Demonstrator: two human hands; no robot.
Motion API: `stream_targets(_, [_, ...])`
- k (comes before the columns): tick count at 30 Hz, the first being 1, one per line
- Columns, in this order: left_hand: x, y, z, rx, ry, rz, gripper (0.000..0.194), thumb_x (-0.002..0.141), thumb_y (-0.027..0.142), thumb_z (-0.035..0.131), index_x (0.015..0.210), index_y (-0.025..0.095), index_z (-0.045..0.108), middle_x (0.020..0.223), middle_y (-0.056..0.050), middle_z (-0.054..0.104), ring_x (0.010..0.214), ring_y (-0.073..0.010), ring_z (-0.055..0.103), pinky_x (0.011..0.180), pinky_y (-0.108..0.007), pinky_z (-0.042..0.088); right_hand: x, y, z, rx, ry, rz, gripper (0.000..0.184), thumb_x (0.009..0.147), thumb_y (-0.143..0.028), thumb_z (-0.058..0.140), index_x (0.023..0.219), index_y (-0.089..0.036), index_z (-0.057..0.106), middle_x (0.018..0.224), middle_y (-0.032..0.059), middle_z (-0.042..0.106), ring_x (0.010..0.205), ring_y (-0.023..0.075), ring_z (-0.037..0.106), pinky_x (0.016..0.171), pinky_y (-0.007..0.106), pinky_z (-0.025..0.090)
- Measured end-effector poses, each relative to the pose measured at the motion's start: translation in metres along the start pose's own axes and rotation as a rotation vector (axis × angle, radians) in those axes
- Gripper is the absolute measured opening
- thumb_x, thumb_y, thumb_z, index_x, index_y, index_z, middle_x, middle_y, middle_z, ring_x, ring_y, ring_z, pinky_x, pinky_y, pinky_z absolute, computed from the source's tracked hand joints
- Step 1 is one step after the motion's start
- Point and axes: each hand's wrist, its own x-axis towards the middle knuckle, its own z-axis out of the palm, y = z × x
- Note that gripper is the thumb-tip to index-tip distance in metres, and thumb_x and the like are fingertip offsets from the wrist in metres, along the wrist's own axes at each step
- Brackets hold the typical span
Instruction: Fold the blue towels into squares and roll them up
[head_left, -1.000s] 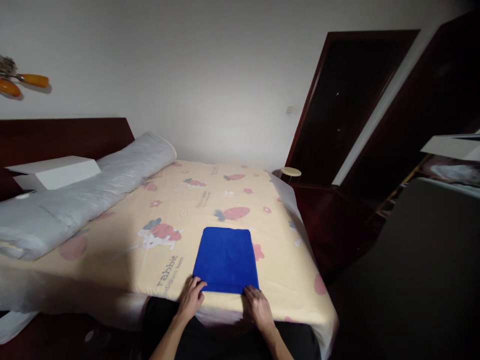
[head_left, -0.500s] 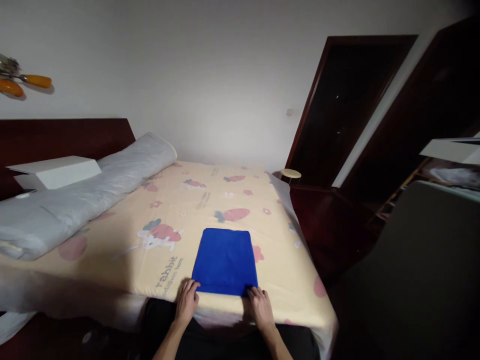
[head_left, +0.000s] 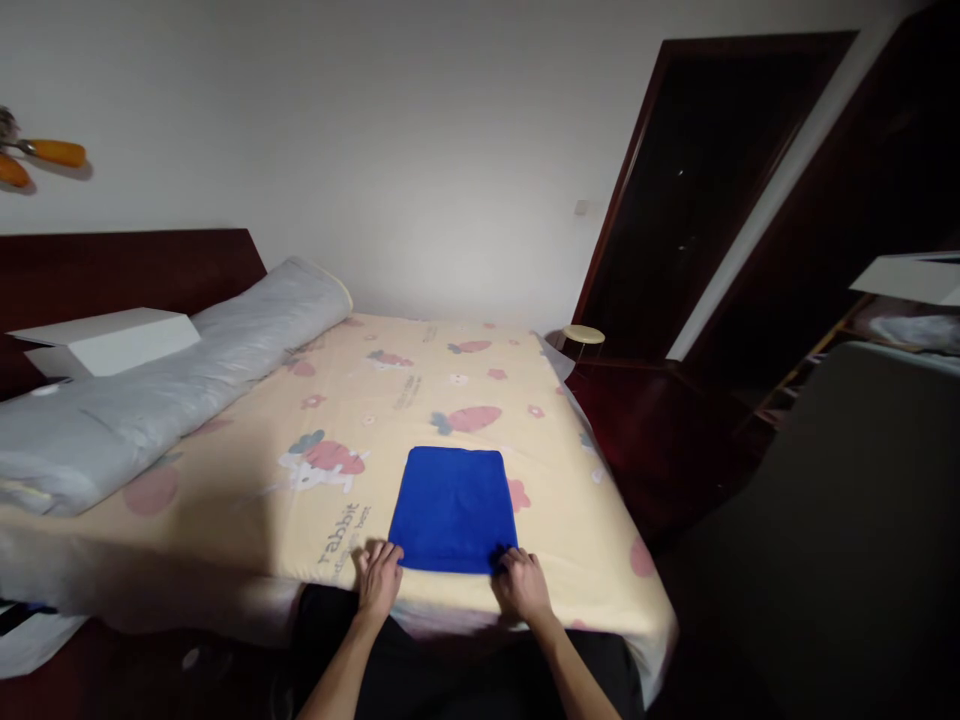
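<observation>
A folded blue cloth (head_left: pixel 454 505) lies flat on the bed close to its near edge, its outline roughly square. At the cloth's near left corner is my left hand (head_left: pixel 380 575), its fingers closed on the edge. My right hand (head_left: pixel 525 582) has curled fingers pinching the near right corner, with a dark shadow beside the fingertips. Both palms face down, and the undersides of the fingers are hidden. Beneath the cloth is a yellow bedsheet (head_left: pixel 390 420) printed with rabbits, carrots and flowers.
A long grey rolled bedding piece (head_left: pixel 187 380) lies along the left, with a white box (head_left: pixel 127 340) behind it near the dark headboard (head_left: pixel 135 262). A round stool (head_left: pixel 583 335) stands beyond the bed's far right corner. A dark panel (head_left: pixel 847 500) rises at right.
The camera view has shifted slightly, so the bed and cloth sit a little higher in the frame. My right fingers look more curled at the corner; both hands stay at the cloth.
</observation>
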Motion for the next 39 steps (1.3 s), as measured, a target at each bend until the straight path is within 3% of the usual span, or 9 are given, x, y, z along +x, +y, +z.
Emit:
stream_targets(8, [0.024, 0.001, -0.014, -0.017, -0.122, -0.069, 0.019, 0.078, 0.012, 0.049, 0.083, 0.023, 0.063, 0.093, -0.002, 0.069, 0.102, -0.0215, 0.056, 0.098, -0.042, 0.028, 0.017, 0.016, 0.000, 0.138, -0.070, 0.094, 0.025, 0.078, -0.021, 0.048, 0.083, -0.022, 0.072, 0.093, 0.0035, 0.071, 0.095, 0.0211, 0.061, 0.086, 0.032, 0.038])
stream_targets(14, [0.046, -0.008, -0.010, -0.054, -0.215, -0.258, 0.012, 0.077, 0.021, 0.056, 0.080, 0.023, 0.067, 0.091, -0.002, 0.073, 0.102, -0.0226, 0.059, 0.098, -0.045, 0.030, 0.028, 0.026, 0.002, 0.216, -0.087, 0.169, 0.022, 0.077, -0.022, 0.050, 0.085, -0.021, 0.071, 0.088, 0.0031, 0.072, 0.087, 0.0191, 0.064, 0.080, 0.028, 0.042])
stream_targets(18, [0.055, -0.017, -0.009, -0.095, -0.256, -0.365, 0.011, 0.077, 0.024, 0.060, 0.080, 0.022, 0.069, 0.090, -0.001, 0.075, 0.092, -0.0186, 0.064, 0.086, -0.034, 0.039, 0.025, 0.037, 0.002, 0.266, -0.092, 0.202, 0.017, 0.078, -0.025, 0.055, 0.085, -0.024, 0.070, 0.087, -0.0009, 0.073, 0.080, 0.0150, 0.066, 0.073, 0.023, 0.044])
stream_targets(21, [0.056, -0.027, -0.012, -0.136, -0.288, -0.348, 0.010, 0.076, 0.020, 0.061, 0.077, 0.022, 0.071, 0.084, 0.002, 0.075, 0.084, -0.0138, 0.065, 0.077, -0.026, 0.043, 0.019, 0.042, 0.001, 0.250, -0.073, 0.234, 0.012, 0.078, -0.029, 0.059, 0.080, -0.024, 0.069, 0.083, -0.0008, 0.072, 0.078, 0.0159, 0.066, 0.071, 0.023, 0.044])
stream_targets(25, [0.053, -0.034, -0.017, -0.142, -0.299, -0.312, 0.010, 0.075, 0.018, 0.063, 0.076, 0.023, 0.071, 0.079, 0.004, 0.074, 0.081, -0.0136, 0.066, 0.076, -0.024, 0.046, 0.013, 0.039, -0.003, 0.159, -0.021, 0.262, 0.013, 0.079, -0.033, 0.060, 0.079, -0.021, 0.067, 0.087, 0.0053, 0.070, 0.086, 0.0232, 0.063, 0.073, 0.031, 0.043])
stream_targets(28, [0.048, -0.023, -0.017, -0.076, -0.246, -0.305, 0.017, 0.075, 0.011, 0.059, 0.079, 0.024, 0.070, 0.089, 0.001, 0.073, 0.095, -0.0175, 0.064, 0.086, -0.031, 0.044, 0.014, 0.029, -0.008, 0.083, 0.013, 0.228, 0.014, 0.079, -0.026, 0.060, 0.089, -0.020, 0.067, 0.102, 0.0105, 0.066, 0.099, 0.0285, 0.057, 0.081, 0.037, 0.040])
stream_targets(32, [0.046, 0.005, -0.007, 0.038, -0.155, -0.294, 0.036, 0.076, 0.001, 0.047, 0.094, 0.025, 0.068, 0.113, -0.005, 0.066, 0.117, -0.0229, 0.054, 0.098, -0.042, 0.036, 0.021, 0.009, -0.009, 0.017, 0.027, 0.137, 0.030, 0.077, -0.009, 0.050, 0.100, -0.021, 0.066, 0.111, 0.0099, 0.062, 0.104, 0.0269, 0.053, 0.088, 0.038, 0.034])
stream_targets(35, [0.047, 0.019, 0.000, 0.095, -0.145, -0.314, 0.034, 0.079, 0.006, 0.046, 0.100, 0.022, 0.067, 0.106, -0.010, 0.068, 0.105, -0.0233, 0.060, 0.091, -0.040, 0.039, 0.025, -0.005, -0.004, -0.008, 0.015, 0.083, 0.036, 0.078, -0.003, 0.043, 0.100, -0.020, 0.066, 0.103, 0.0090, 0.064, 0.100, 0.0245, 0.055, 0.087, 0.036, 0.033])
stream_targets(39, [0.044, 0.024, -0.001, 0.130, -0.132, -0.317, 0.026, 0.082, 0.017, 0.050, 0.102, 0.023, 0.066, 0.097, -0.008, 0.069, 0.090, -0.0203, 0.063, 0.082, -0.034, 0.042, 0.024, -0.013, 0.006, -0.013, 0.009, 0.064, 0.037, 0.077, -0.005, 0.046, 0.105, -0.018, 0.066, 0.097, 0.0081, 0.066, 0.090, 0.0224, 0.059, 0.083, 0.033, 0.036])
